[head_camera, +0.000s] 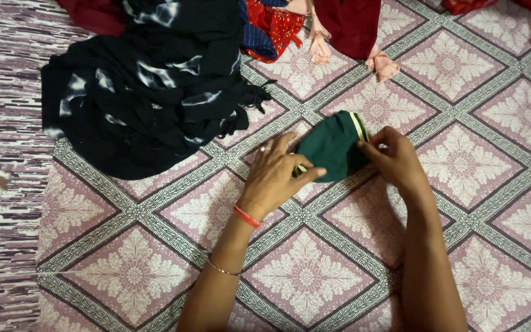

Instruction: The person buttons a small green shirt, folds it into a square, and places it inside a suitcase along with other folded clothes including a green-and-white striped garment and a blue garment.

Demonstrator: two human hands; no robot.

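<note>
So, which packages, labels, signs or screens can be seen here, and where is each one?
None of these is in view: only cloth.
Green folded garment: centre, cream trim, held by the left hand and the right hand.
Black garment with white streaks: upper left, in a heap.
Red garments: top edge.
Patterned pink sheet: underneath everything.
</note>
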